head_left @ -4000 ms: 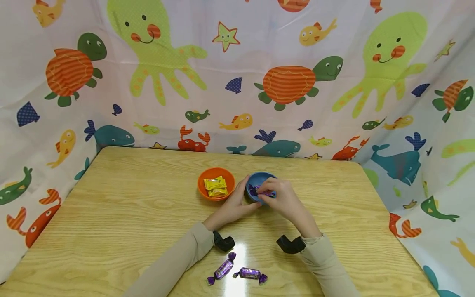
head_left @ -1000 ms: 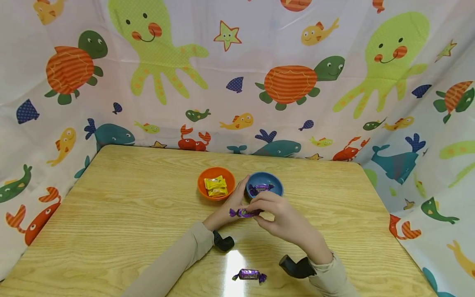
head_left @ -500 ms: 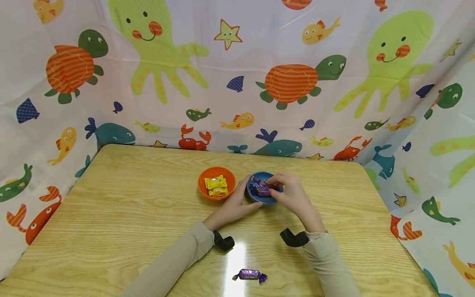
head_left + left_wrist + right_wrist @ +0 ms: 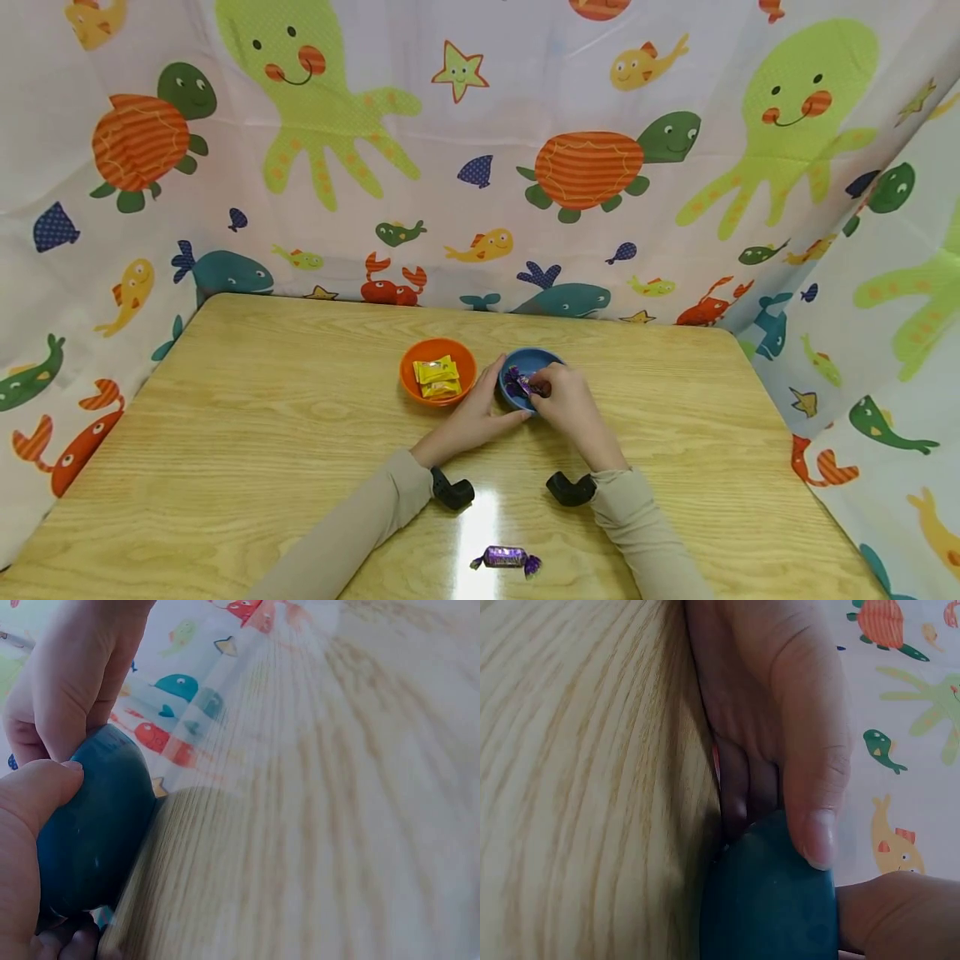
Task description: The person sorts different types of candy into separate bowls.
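My left hand (image 4: 474,414) grips the blue bowl (image 4: 534,358) from its left side, the thumb along the near rim. In the left wrist view, that thumb presses the rim while the other fingers curl round the bowl's side. The right hand (image 4: 568,407) reaches over the bowl's right rim, fingers bent down inside, pinching a purple twist-wrapped candy (image 4: 525,383). Purple wrapper (image 4: 513,387) shows beside its fingertips, within the bowl. In the right wrist view, the bowl wall (image 4: 772,900) hides the candies.
An orange bowl (image 4: 407,385) with several yellow-wrapped sweets (image 4: 437,375) stands just left of the left hand. One purple candy (image 4: 506,557) lies on the wooden table (image 4: 285,400) near the front, between the forearms. A patterned curtain (image 4: 420,125) encloses the table's back and sides.
One of two purple candies on the front of the table was picked up by the right hand and carried into the blue bowl. The left hand has stayed at the bowl.
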A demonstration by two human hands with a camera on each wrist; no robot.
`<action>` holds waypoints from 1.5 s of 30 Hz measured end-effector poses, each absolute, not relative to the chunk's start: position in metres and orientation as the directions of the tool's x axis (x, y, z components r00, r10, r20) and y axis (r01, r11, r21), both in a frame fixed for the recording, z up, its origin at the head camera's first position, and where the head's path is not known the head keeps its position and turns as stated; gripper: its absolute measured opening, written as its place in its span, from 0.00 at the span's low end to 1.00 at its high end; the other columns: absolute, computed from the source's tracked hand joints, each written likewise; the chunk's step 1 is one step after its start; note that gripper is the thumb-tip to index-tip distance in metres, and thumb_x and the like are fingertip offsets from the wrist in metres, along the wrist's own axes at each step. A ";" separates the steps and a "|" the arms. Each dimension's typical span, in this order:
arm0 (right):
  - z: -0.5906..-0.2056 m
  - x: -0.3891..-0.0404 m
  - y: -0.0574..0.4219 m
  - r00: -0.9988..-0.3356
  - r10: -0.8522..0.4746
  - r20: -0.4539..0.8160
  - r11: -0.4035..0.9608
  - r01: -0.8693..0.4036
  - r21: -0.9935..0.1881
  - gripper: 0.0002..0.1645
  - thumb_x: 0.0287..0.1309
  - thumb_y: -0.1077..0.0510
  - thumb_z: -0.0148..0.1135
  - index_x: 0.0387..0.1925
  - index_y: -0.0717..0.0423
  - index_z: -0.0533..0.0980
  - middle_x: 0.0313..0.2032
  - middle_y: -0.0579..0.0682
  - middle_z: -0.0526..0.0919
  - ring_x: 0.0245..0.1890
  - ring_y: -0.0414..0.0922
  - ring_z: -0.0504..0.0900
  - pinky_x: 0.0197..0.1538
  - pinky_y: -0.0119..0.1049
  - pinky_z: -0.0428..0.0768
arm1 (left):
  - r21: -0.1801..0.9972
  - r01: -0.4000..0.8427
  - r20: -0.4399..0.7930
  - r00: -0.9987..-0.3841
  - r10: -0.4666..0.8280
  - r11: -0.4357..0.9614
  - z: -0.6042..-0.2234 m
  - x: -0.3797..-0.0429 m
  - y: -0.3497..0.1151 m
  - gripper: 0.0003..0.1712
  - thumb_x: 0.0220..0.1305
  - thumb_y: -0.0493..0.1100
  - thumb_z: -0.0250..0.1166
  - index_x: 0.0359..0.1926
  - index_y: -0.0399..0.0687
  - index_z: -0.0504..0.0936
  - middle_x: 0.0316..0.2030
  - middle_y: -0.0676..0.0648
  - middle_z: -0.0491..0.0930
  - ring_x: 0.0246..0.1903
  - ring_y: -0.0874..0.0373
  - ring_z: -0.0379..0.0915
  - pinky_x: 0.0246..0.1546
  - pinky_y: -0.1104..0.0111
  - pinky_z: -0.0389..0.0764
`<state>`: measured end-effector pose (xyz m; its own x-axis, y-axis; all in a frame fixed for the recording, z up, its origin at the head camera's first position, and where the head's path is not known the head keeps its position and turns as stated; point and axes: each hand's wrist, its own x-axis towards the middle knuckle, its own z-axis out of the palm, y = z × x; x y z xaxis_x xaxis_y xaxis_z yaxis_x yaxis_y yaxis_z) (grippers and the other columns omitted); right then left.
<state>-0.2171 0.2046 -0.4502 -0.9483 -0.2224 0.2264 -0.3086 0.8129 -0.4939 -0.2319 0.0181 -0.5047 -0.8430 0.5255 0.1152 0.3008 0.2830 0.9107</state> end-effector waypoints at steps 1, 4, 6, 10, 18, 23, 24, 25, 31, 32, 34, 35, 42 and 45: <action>-0.451 -0.217 0.204 -0.950 -0.220 0.224 0.813 -0.305 -0.496 0.09 0.49 0.69 0.73 0.36 0.64 0.85 0.32 0.53 0.82 0.31 0.45 0.79 0.34 0.38 0.81 | 0.911 0.300 0.114 -0.843 0.525 0.284 -0.504 -0.232 0.018 0.58 0.63 0.59 0.68 0.80 0.48 0.40 0.77 0.44 0.43 0.75 0.51 0.41 0.72 0.50 0.52; -0.451 -0.216 0.203 -0.951 -0.209 0.228 0.814 -0.299 -0.498 0.09 0.49 0.69 0.73 0.36 0.64 0.85 0.31 0.53 0.82 0.30 0.45 0.79 0.34 0.38 0.80 | 0.912 0.301 0.118 -0.843 0.525 0.278 -0.504 -0.231 0.018 0.58 0.63 0.58 0.68 0.80 0.48 0.40 0.77 0.44 0.43 0.75 0.51 0.41 0.72 0.50 0.52; -0.452 -0.216 0.203 -0.952 -0.207 0.227 0.815 -0.296 -0.497 0.09 0.49 0.68 0.73 0.36 0.63 0.85 0.31 0.53 0.81 0.31 0.45 0.79 0.34 0.38 0.81 | 0.912 0.302 0.120 -0.843 0.524 0.278 -0.504 -0.231 0.018 0.58 0.63 0.58 0.68 0.80 0.48 0.40 0.77 0.44 0.43 0.75 0.51 0.42 0.72 0.50 0.52; -0.451 -0.215 0.204 -0.952 -0.202 0.229 0.814 -0.293 -0.502 0.10 0.50 0.68 0.73 0.37 0.63 0.85 0.33 0.53 0.82 0.32 0.46 0.80 0.35 0.39 0.82 | 0.907 0.306 0.119 -0.845 0.522 0.289 -0.505 -0.231 0.019 0.58 0.63 0.59 0.68 0.80 0.48 0.40 0.77 0.43 0.43 0.75 0.50 0.42 0.72 0.50 0.52; -0.436 -0.204 0.208 -0.943 -0.196 0.270 0.761 -0.319 -0.565 0.10 0.51 0.68 0.73 0.38 0.64 0.84 0.36 0.55 0.82 0.33 0.47 0.81 0.36 0.40 0.83 | 0.908 0.313 0.130 -0.843 0.521 0.280 -0.507 -0.231 0.021 0.58 0.63 0.56 0.68 0.79 0.45 0.40 0.77 0.42 0.44 0.75 0.50 0.42 0.72 0.50 0.52; -0.421 -0.190 0.208 -0.904 -0.240 0.353 0.699 -0.414 -0.583 0.09 0.51 0.69 0.73 0.37 0.65 0.84 0.35 0.56 0.84 0.31 0.47 0.82 0.35 0.44 0.84 | 0.913 0.310 0.131 -0.840 0.527 0.266 -0.508 -0.232 0.019 0.58 0.63 0.57 0.68 0.79 0.47 0.40 0.77 0.42 0.44 0.75 0.50 0.42 0.72 0.50 0.52; -0.417 -0.187 0.207 -0.892 -0.256 0.373 0.687 -0.439 -0.579 0.09 0.50 0.69 0.73 0.37 0.65 0.84 0.35 0.57 0.84 0.31 0.47 0.82 0.35 0.45 0.84 | 0.914 0.309 0.131 -0.839 0.528 0.264 -0.508 -0.232 0.019 0.58 0.63 0.57 0.68 0.79 0.47 0.40 0.77 0.43 0.43 0.75 0.50 0.42 0.72 0.50 0.52; -0.414 -0.183 0.207 -0.879 -0.272 0.391 0.674 -0.464 -0.574 0.09 0.50 0.70 0.74 0.36 0.64 0.84 0.34 0.57 0.84 0.30 0.47 0.82 0.34 0.45 0.84 | 0.915 0.308 0.129 -0.837 0.531 0.262 -0.508 -0.232 0.019 0.58 0.63 0.58 0.68 0.79 0.47 0.40 0.77 0.43 0.43 0.75 0.50 0.41 0.72 0.50 0.52; -0.400 -0.157 0.203 -0.810 -0.381 0.445 0.603 -0.583 -0.544 0.11 0.47 0.70 0.75 0.35 0.60 0.85 0.33 0.51 0.85 0.30 0.43 0.81 0.34 0.41 0.84 | 0.919 0.302 0.123 -0.831 0.542 0.255 -0.507 -0.231 0.018 0.60 0.63 0.63 0.66 0.80 0.48 0.39 0.78 0.45 0.41 0.76 0.52 0.39 0.72 0.50 0.50; -0.399 -0.153 0.202 -0.798 -0.399 0.452 0.590 -0.601 -0.540 0.11 0.47 0.70 0.76 0.35 0.59 0.85 0.33 0.50 0.85 0.30 0.43 0.81 0.33 0.40 0.83 | 0.918 0.302 0.123 -0.833 0.540 0.257 -0.507 -0.231 0.017 0.60 0.63 0.63 0.66 0.80 0.48 0.39 0.78 0.45 0.41 0.76 0.52 0.39 0.72 0.49 0.50; -0.397 -0.145 0.200 -0.771 -0.438 0.462 0.553 -0.636 -0.537 0.12 0.47 0.69 0.76 0.36 0.59 0.85 0.33 0.48 0.85 0.30 0.42 0.81 0.33 0.38 0.83 | 0.918 0.298 0.118 -0.835 0.537 0.261 -0.506 -0.231 0.017 0.59 0.63 0.61 0.67 0.80 0.48 0.39 0.78 0.45 0.41 0.76 0.51 0.39 0.72 0.49 0.50; -0.397 -0.141 0.200 -0.757 -0.457 0.466 0.536 -0.653 -0.535 0.12 0.47 0.69 0.76 0.36 0.59 0.85 0.33 0.47 0.85 0.30 0.42 0.80 0.33 0.37 0.83 | 0.918 0.295 0.114 -0.837 0.535 0.265 -0.506 -0.231 0.017 0.59 0.63 0.61 0.67 0.80 0.48 0.39 0.78 0.46 0.41 0.76 0.52 0.39 0.72 0.49 0.50; -0.405 -0.110 0.194 -0.697 -0.625 0.350 0.484 -0.698 -0.527 0.11 0.52 0.64 0.74 0.39 0.52 0.83 0.36 0.41 0.85 0.38 0.38 0.82 0.42 0.34 0.82 | 0.914 0.292 0.106 -0.843 0.527 0.283 -0.507 -0.232 0.018 0.59 0.63 0.59 0.68 0.80 0.49 0.39 0.78 0.45 0.42 0.76 0.51 0.39 0.72 0.49 0.50; -0.411 -0.098 0.192 -0.695 -0.671 0.260 0.482 -0.674 -0.560 0.10 0.53 0.62 0.74 0.39 0.53 0.84 0.37 0.41 0.84 0.39 0.37 0.81 0.44 0.32 0.81 | 0.912 0.287 0.097 -0.845 0.526 0.293 -0.507 -0.231 0.018 0.59 0.63 0.60 0.67 0.80 0.50 0.39 0.78 0.47 0.42 0.76 0.52 0.39 0.72 0.49 0.50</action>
